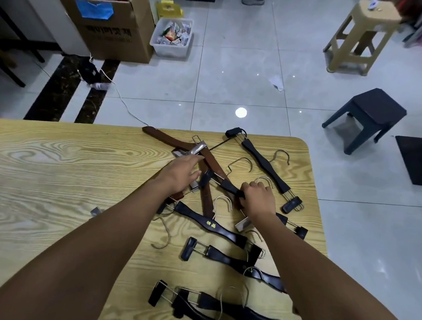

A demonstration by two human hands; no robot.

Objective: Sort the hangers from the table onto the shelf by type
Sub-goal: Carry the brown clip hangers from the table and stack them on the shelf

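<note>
Where the pale wood-grain tabletop [51, 161] stretches to the left, a cardboard box [109, 28] stands on the floor well beyond and left of the brown hanger [166, 137], its dark printed characters too blurred to read. That brown hanger lies in the tangle of hangers, its long arm running from far left toward near right. The left hand [182, 172] lies over its middle, fingers stretched forward and apart from the thumb, the tips touching a silver clip [198, 149] on it; no grip shows. Crossing the brown hanger just to the right, the held black hanger [226, 186] slants the same way, and the right hand [256, 198] has its fingers curled tight round the near right end. Nearer than the brown hanger, the lettered black hanger [210, 223] runs from left to near right, with the gold characters 精品 on its middle. Right of the brown hanger and apart from it, the far black hanger [265, 164] lies on a far-left to near-right slant, its steel hook sticking out to the right.
</note>
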